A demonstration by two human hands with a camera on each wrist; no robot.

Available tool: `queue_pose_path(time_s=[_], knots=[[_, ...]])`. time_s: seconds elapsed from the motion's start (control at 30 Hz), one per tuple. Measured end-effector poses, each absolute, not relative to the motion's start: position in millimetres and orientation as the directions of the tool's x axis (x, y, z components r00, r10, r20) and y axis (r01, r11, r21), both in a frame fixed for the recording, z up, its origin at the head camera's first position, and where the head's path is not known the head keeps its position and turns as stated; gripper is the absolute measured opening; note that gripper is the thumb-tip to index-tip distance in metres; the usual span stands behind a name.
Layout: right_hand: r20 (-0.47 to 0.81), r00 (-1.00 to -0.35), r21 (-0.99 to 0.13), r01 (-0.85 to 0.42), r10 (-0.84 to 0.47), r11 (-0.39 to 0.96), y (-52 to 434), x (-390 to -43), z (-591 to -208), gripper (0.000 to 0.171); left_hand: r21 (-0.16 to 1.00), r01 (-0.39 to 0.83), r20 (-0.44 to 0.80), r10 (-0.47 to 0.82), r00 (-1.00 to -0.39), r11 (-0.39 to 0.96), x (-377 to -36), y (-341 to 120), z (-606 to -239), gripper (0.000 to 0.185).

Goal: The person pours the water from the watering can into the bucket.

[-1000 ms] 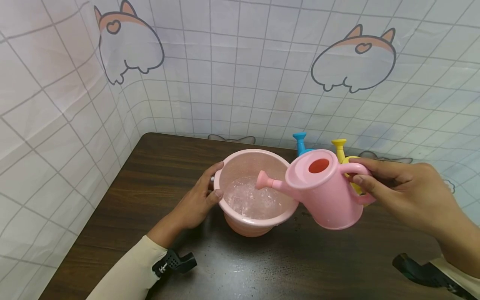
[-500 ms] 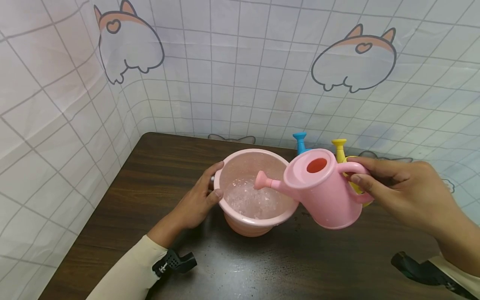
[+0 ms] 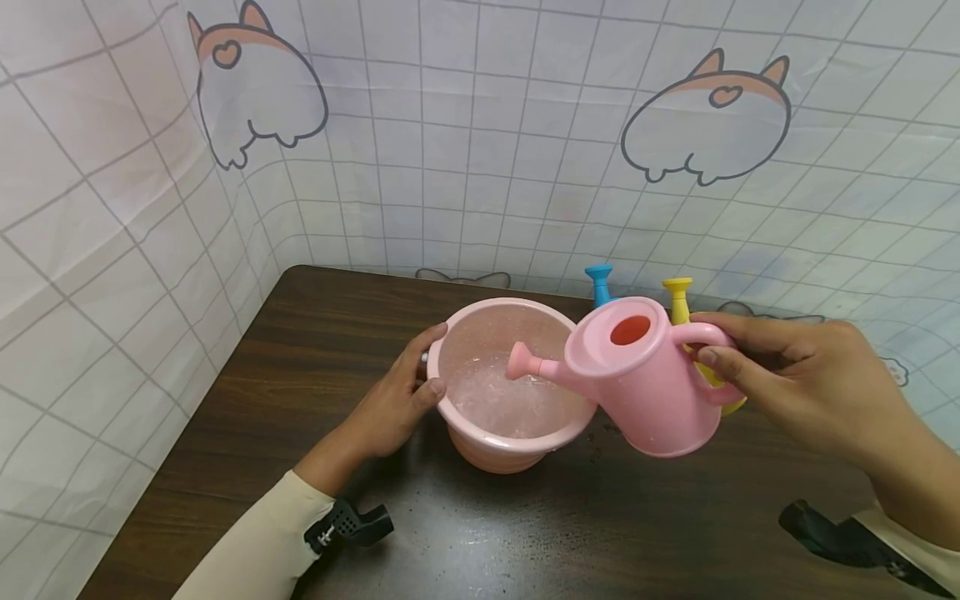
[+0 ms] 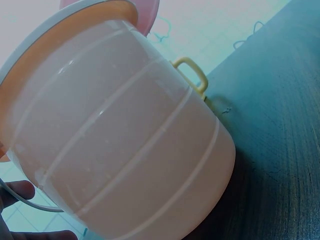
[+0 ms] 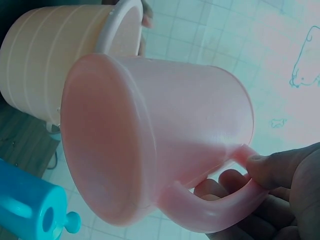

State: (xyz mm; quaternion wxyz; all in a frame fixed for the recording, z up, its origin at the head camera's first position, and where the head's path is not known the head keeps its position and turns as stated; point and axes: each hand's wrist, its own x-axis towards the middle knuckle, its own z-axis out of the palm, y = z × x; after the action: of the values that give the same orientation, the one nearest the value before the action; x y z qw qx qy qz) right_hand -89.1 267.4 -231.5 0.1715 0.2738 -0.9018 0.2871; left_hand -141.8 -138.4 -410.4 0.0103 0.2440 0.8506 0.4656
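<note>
Pink watering can (image 3: 645, 375), no readable label, tilted over pink bucket (image 3: 480, 333)

We observe the left hand (image 3: 396, 398) extended forward, fingers curled, thumb hooked inward, cream sleeve on the forearm with a black wrist device. We note the right hand (image 3: 795, 379) raised, fingers and thumb closed in a grip, forearm angled down to the right.

Open counter (image 3: 315, 350) lies along the left edge and the near edge. The pink bucket (image 3: 480, 433) blocks the middle; blue (image 3: 600, 283) and yellow (image 3: 678, 298) watering cans crowd the far right corner by the curtain (image 3: 487, 167).
</note>
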Motion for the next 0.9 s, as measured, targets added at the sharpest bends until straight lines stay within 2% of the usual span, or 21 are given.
queue_pose_path(time_s=[0.9], knots=[[0.387,-0.847,-0.49,-0.523,-0.364,0.697,267.3,-89.3,-227.0,0.039,0.796,0.411,0.216,0.425,-0.879,0.445,-140.9,-137.9,-408.6,0.073]])
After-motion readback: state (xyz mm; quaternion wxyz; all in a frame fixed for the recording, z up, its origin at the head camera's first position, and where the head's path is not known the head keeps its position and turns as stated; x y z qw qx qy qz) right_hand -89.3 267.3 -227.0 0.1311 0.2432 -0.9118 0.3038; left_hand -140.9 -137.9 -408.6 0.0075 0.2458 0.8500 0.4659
